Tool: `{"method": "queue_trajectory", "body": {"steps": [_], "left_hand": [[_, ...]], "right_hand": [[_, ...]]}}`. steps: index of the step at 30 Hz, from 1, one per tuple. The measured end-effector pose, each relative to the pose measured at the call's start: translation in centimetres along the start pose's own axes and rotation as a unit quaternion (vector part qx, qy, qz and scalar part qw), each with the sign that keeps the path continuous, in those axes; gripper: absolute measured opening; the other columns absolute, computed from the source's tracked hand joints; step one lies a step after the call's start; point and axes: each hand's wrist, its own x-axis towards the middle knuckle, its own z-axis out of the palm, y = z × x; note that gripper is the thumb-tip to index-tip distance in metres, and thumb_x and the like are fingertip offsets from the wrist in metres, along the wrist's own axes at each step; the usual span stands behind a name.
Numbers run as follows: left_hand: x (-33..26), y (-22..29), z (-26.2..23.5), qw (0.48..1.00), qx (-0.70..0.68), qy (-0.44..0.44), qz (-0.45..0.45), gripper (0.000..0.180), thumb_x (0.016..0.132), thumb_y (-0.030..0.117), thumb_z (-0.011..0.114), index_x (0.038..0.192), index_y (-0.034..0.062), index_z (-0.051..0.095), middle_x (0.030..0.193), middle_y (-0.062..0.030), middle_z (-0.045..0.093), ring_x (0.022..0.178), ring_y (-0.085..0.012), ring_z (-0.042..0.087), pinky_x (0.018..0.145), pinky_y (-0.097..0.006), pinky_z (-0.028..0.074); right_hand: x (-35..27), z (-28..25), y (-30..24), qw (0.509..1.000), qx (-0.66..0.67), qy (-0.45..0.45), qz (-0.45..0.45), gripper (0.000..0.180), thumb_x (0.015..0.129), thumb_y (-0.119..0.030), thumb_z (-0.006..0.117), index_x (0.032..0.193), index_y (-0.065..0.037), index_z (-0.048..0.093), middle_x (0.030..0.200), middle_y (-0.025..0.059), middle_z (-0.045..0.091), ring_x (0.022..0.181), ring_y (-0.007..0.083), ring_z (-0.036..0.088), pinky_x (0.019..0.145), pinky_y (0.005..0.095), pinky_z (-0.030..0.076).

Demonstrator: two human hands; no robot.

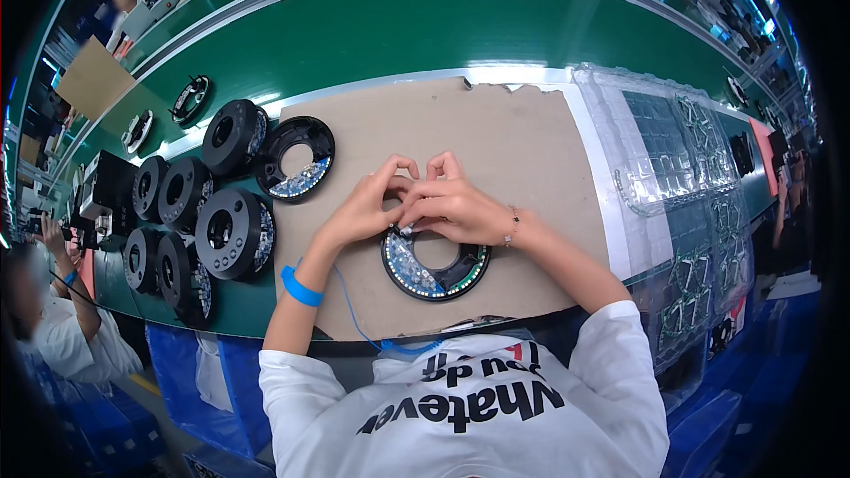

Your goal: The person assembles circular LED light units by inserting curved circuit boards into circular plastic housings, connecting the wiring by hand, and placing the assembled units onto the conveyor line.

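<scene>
A round black housing (479, 278) with a hole in its middle lies on the cardboard in front of me. A curved circuit board (409, 272) with a row of small light squares runs along its near side. My left hand (367, 205) is bent over the housing's far left rim, its fingers curled in. Beside it my right hand (458, 209) has thumb and fingertips pinched together, meeting the left fingers above the rim. Whatever lies between the fingertips is too small or hidden. A blue wrist strap (302, 288) with a coiled cord circles my left forearm.
Another open black housing (312, 136) lies at the far left of the cardboard sheet (522, 137). Several black ring units (226, 235) stand clustered to the left. Clear plastic trays (660, 146) with green boards lie right. Co-workers sit on both sides; one person (75, 332) is at the left.
</scene>
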Motion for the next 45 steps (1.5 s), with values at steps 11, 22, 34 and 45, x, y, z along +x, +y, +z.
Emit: {"method": "queue_trajectory", "body": {"steps": [11, 22, 34, 45], "left_hand": [[-5.0, 2.2, -0.2, 0.933, 0.272, 0.229, 0.057, 0.032, 0.068, 0.002, 0.071, 0.093, 0.0037, 0.051, 0.09, -0.0075, 0.063, 0.077, -0.0192, 0.06, 0.066, -0.031, 0.047], [-7.5, 2.8, 1.1, 0.932, 0.329, 0.0, 0.151, 0.032, 0.067, 0.003, 0.069, 0.091, 0.0035, 0.049, 0.091, -0.01, 0.062, 0.079, -0.027, 0.059, 0.068, -0.036, 0.046], [-7.3, 1.3, 1.1, 0.948, 0.268, -0.01, 0.171, 0.03, 0.07, -0.008, 0.061, 0.094, -0.0002, 0.044, 0.095, -0.0152, 0.062, 0.073, -0.0278, 0.061, 0.062, -0.035, 0.052], [-8.2, 2.3, 2.2, 0.956, 0.267, 0.091, 0.078, 0.042, 0.068, 0.002, 0.072, 0.095, -0.0035, 0.04, 0.084, -0.0156, 0.064, 0.07, -0.0238, 0.062, 0.064, -0.031, 0.051]], "right_hand": [[-0.5, 0.9, -0.2, 1.0, -0.002, 0.008, 0.004, 0.021, 0.07, -0.011, 0.069, 0.088, -0.01, 0.058, 0.08, -0.0023, 0.061, 0.09, 0.0168, 0.053, 0.086, 0.0342, 0.036], [-0.5, 0.9, -0.1, 0.999, 0.033, -0.026, 0.016, 0.017, 0.074, -0.014, 0.066, 0.087, -0.012, 0.056, 0.079, -0.0034, 0.059, 0.084, 0.0148, 0.053, 0.084, 0.0322, 0.034], [-0.4, 0.8, -0.1, 0.998, 0.036, -0.046, 0.027, 0.015, 0.074, -0.015, 0.066, 0.085, -0.012, 0.056, 0.081, -0.0042, 0.06, 0.083, 0.0138, 0.053, 0.082, 0.032, 0.034], [-0.5, 0.9, 0.0, 0.998, 0.041, -0.036, 0.015, 0.017, 0.073, -0.015, 0.067, 0.087, -0.013, 0.056, 0.081, -0.0051, 0.059, 0.081, 0.0132, 0.053, 0.082, 0.032, 0.034]]}}
